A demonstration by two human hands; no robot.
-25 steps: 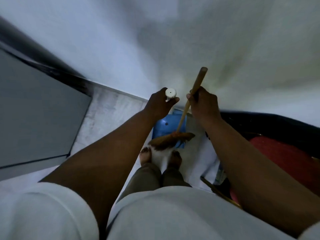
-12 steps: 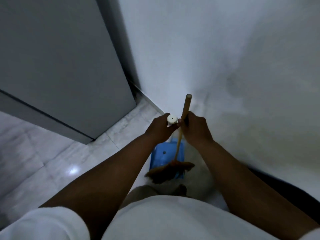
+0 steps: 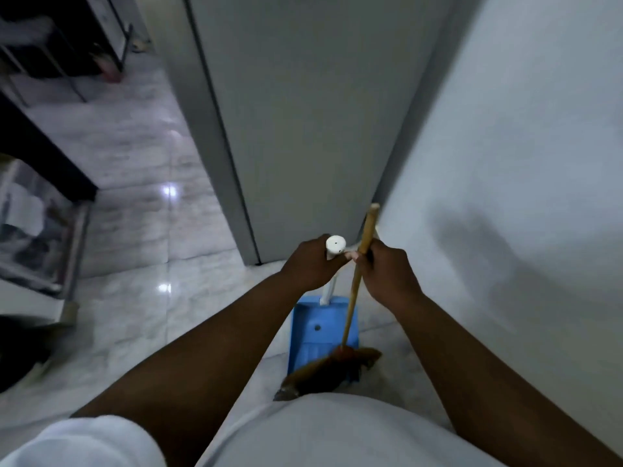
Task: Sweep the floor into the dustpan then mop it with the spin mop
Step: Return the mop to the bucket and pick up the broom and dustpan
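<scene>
A blue dustpan (image 3: 315,332) stands below my hands on the pale marble floor (image 3: 141,298). Its white upright handle (image 3: 334,246) is gripped near the top by my left hand (image 3: 312,262). My right hand (image 3: 387,271) holds the wooden stick of a broom (image 3: 357,278) just below its upper end. The broom's brown bristle head (image 3: 327,372) lies across the dustpan's front lip. Both hands are close together, almost touching. My white shirt hides the floor right under me.
A grey door (image 3: 313,112) stands straight ahead, with a white wall (image 3: 522,163) to the right. At left are a dark table edge (image 3: 40,150), a clear storage box (image 3: 33,230) and chair legs (image 3: 67,72) farther back.
The view has swung left, bringing the door and the room at left into sight. Both hands keep their hold on the dustpan handle and the broom, which stay together.
</scene>
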